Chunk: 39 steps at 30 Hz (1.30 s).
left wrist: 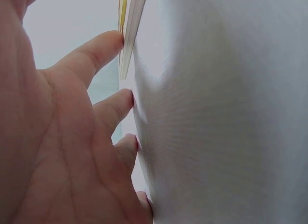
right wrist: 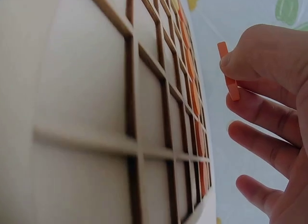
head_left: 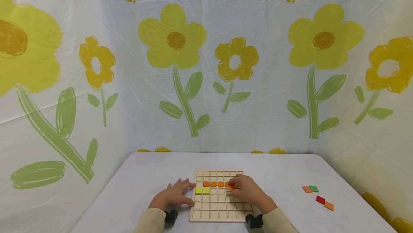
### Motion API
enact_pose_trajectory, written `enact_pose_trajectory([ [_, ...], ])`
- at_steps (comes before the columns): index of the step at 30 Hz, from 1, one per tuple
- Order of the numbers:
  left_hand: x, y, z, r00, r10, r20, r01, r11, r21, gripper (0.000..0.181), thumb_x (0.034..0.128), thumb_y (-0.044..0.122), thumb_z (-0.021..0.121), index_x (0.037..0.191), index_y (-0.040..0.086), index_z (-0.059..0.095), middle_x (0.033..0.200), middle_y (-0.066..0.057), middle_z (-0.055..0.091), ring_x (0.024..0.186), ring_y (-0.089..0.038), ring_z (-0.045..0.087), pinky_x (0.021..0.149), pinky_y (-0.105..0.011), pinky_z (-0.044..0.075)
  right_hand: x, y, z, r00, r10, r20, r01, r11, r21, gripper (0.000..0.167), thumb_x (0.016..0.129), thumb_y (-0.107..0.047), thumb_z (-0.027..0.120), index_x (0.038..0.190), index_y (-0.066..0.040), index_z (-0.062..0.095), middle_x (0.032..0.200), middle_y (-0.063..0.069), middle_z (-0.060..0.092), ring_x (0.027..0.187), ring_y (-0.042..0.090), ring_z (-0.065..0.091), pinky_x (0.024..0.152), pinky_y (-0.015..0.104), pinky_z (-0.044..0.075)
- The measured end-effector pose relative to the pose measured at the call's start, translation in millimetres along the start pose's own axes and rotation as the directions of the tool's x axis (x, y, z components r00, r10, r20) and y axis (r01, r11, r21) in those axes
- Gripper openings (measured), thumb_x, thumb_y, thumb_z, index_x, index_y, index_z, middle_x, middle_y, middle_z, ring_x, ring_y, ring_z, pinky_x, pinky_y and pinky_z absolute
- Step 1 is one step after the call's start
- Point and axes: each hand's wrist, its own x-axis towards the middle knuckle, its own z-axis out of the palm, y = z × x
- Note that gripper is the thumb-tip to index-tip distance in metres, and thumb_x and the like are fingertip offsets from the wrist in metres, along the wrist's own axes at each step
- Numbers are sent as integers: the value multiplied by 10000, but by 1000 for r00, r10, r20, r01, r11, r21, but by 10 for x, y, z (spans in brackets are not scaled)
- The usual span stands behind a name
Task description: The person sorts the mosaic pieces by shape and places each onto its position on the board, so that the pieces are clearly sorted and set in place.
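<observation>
A wooden grid board (head_left: 209,216) lies on the table, with a row of orange round pieces (head_left: 213,184) across it and two yellow squares (head_left: 202,190) just below at the left. Between thumb and index finger, the right hand (head_left: 250,191) pinches an orange piece (right wrist: 228,72) above the board's right part; its other fingers are spread in the right wrist view. The left hand (head_left: 175,194) touches the board's left edge with relaxed, spread fingers, and its fingertips (left wrist: 127,96) rest on the table in the left wrist view.
At the right of the table (head_left: 145,168) lie an orange square (head_left: 307,189) beside a green one (head_left: 314,189), and nearer the front a red square (head_left: 320,199) beside another orange one (head_left: 329,205). A flower-printed cloth (head_left: 271,118) hangs behind the table and at both sides.
</observation>
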Motion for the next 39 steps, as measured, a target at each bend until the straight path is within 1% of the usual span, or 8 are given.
enact_pose_trajectory([
  [4, 43, -63, 40, 1000, 8, -3, -8, 1000, -12, 745, 700, 488, 761, 1366, 234, 545, 1543, -107, 372, 1470, -431, 180, 1102, -738, 45, 44, -21, 62, 1000, -30, 3, 30, 999, -15, 206, 833, -165, 718, 1031, -109, 730, 941, -59, 656, 858, 137, 591, 762, 356, 514],
  [7, 65, -99, 57, 1000, 13, -4, -13, 1000, -19, 765, 691, 511, 766, 1368, 234, 543, 1543, -107, 373, 1469, -435, 179, 1098, -741, 40, 85, -38, 111, 999, -33, 2, 33, 999, -34, 191, 847, -197, 716, 1021, -121, 733, 935, -69, 665, 848, 116, 592, 760, 344, 517],
  [12, 48, -90, 56, 1000, 10, -5, -10, 1000, -25, 764, 690, 517, 768, 1363, 231, 547, 1541, -111, 376, 1467, -438, 181, 1097, -743, 39, 142, -110, 184, 999, -38, -11, 37, 997, -66, 193, 836, -196, 726, 1012, -118, 748, 957, -47, 693, 866, 151, 633, 755, 336, 535],
  [17, 7, -36, 38, 1000, -2, 3, 2, 1000, -24, 756, 702, 500, 761, 1371, 226, 540, 1547, -108, 367, 1473, -427, 176, 1110, -729, 44, 177, -185, 241, 998, -60, -3, 59, 994, -90, 162, 864, -223, 715, 988, -128, 757, 927, -45, 708, 842, 132, 638, 740, 324, 534],
  [22, -29, 26, -11, 1000, 1, 11, -1, 1000, -9, 724, 721, 454, 764, 1371, 226, 540, 1548, -123, 360, 1470, -436, 173, 1110, -729, 50, 211, -249, 287, 999, -33, 10, 34, 996, -85, 150, 873, -264, 714, 973, -159, 754, 926, -76, 709, 862, 112, 638, 788, 348, 533],
  [26, -44, 53, -37, 1000, 2, 8, -2, 1000, 0, 707, 730, 441, 762, 1368, 228, 544, 1547, -125, 362, 1468, -439, 178, 1109, -728, 61, 251, -288, 319, 1000, -20, 18, 23, 992, -124, 156, 871, -290, 715, 968, -173, 752, 928, -91, 716, 867, 101, 639, 830, 369, 526],
  [33, -48, 55, -53, 1000, 6, 3, -6, 1000, 4, 703, 730, 441, 761, 1366, 234, 546, 1546, -126, 363, 1465, -444, 179, 1106, -731, 63, 293, -356, 337, 999, -26, 23, 30, 985, -172, 119, 860, -281, 726, 919, -183, 756, 910, -79, 727, 872, 139, 642, 853, 480, 470],
  [39, -40, 37, -30, 1000, 13, 0, -13, 1000, 9, 703, 730, 450, 757, 1366, 237, 544, 1547, -124, 363, 1465, -443, 183, 1104, -733, 64, 331, -322, 428, 999, 4, 33, 2, 981, -196, 105, 857, -300, 724, 909, -213, 753, 923, -103, 717, 896, 154, 628, 849, 492, 461],
])
